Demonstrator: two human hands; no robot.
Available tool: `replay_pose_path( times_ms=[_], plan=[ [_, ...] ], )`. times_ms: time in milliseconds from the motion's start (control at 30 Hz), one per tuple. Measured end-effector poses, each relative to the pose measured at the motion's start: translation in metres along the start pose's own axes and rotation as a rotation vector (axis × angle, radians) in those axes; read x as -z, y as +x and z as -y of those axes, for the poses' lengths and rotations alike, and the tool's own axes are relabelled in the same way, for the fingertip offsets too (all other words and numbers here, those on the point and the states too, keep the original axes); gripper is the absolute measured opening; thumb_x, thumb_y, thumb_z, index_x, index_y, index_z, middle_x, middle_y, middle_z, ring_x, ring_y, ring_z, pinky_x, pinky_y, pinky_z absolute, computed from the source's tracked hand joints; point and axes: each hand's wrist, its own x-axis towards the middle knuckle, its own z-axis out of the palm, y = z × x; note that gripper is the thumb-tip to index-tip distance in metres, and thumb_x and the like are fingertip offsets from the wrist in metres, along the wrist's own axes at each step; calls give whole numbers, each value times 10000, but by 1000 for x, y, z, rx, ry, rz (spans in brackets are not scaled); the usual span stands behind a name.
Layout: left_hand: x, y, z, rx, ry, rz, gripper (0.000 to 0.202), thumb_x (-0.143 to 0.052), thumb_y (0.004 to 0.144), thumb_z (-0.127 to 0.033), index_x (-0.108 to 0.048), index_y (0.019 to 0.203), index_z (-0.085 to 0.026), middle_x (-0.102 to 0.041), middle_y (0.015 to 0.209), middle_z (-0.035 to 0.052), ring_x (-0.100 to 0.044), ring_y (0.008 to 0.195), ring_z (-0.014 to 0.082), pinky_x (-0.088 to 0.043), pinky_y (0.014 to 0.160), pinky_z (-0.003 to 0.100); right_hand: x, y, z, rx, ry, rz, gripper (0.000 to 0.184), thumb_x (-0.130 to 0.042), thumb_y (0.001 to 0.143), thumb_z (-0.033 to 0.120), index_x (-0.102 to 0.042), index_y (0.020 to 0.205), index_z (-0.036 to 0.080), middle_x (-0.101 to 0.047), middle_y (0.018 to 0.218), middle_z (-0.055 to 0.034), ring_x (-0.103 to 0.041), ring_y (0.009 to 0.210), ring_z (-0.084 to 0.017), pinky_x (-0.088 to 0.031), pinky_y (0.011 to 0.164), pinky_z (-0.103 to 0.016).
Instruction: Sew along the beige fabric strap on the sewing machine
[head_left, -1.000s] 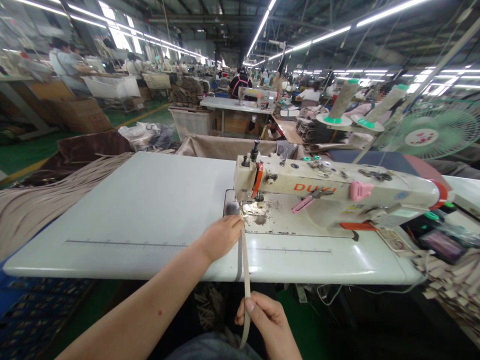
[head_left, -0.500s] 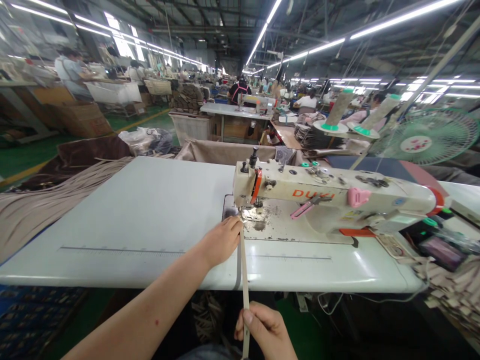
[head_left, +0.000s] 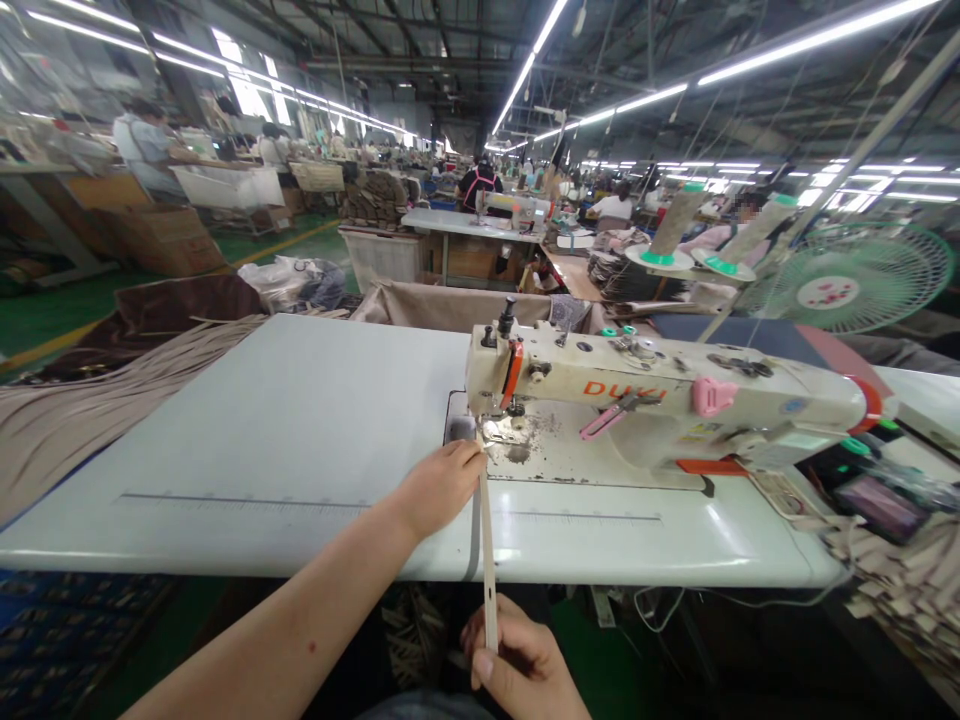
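Observation:
A narrow beige fabric strap (head_left: 487, 545) runs from under the needle area of the sewing machine (head_left: 600, 385) down over the table's front edge. My left hand (head_left: 446, 485) is closed on the strap close to the presser foot, with its fingertips by the needle plate (head_left: 510, 432). Below the front edge, my right hand (head_left: 517, 655) pinches the strap's lower part between thumb and fingers. A small dark spot or hole shows on the strap just above the right hand. The exact stitching point is hidden by the left fingers and the machine head.
The white sewing table (head_left: 300, 420) carries a printed ruler line. Long beige strips (head_left: 135, 390) hang at the left, and a pile of cut strips (head_left: 900, 590) lies at the right. A green fan (head_left: 832, 290) and thread cones (head_left: 675, 225) stand behind the machine. Several people work farther back.
The strap has shifted a little toward the machine, its dark spot now clear above the right hand. My left hand sits slightly lower; the right hand has moved slightly left.

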Motion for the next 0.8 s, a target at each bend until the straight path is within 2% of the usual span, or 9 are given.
replay_pose_path(
  times_ms=[100,167,267,400,567,800],
  plan=[
    [0,0,0,-8,10,-8,175,-496,992,-159,-614,1117,-193,-651,1185,99,-602,1185,236,-498,1055,390,-2,1,-1,11,-26,-66,356,-736,861,541,-734,731,210,-616,818,-41,-597,823,-221,-461,780,-334],
    [-2,-1,0,-15,16,-18,182,-499,991,-161,-611,1130,-196,-653,1177,96,-601,1191,233,-499,1051,388,-3,1,-2,-28,7,-133,306,-716,887,530,-752,872,226,-645,862,-42,-602,858,-222,-459,812,-333],
    [-4,-1,0,-16,31,-28,177,-494,997,-165,-613,1125,-194,-654,1168,93,-611,1170,224,-504,1042,381,-4,1,-5,-118,169,-193,356,-690,910,543,-721,1073,228,-704,906,-55,-633,899,-232,-472,851,-342],
    [-2,0,-1,-27,55,-22,173,-480,1002,-159,-623,1096,-189,-660,1146,88,-613,1162,226,-510,1036,387,-6,2,-8,-167,222,-179,383,-730,874,561,-725,997,199,-729,811,-53,-634,801,-211,-481,785,-325],
    [1,0,-1,-38,59,-28,158,-478,1006,-158,-635,1025,-168,-661,1146,96,-610,1154,227,-512,1037,368,-8,-2,-6,-169,162,-184,325,-700,914,518,-752,950,199,-742,837,-56,-647,820,-211,-478,783,-314],
    [-1,0,0,-23,26,-45,141,-483,1012,-175,-624,1018,-162,-657,1142,95,-605,1162,226,-516,1043,365,-6,-3,-12,-139,146,-145,375,-659,940,517,-773,844,173,-745,784,-71,-670,749,-208,-501,710,-299]
  ],
)
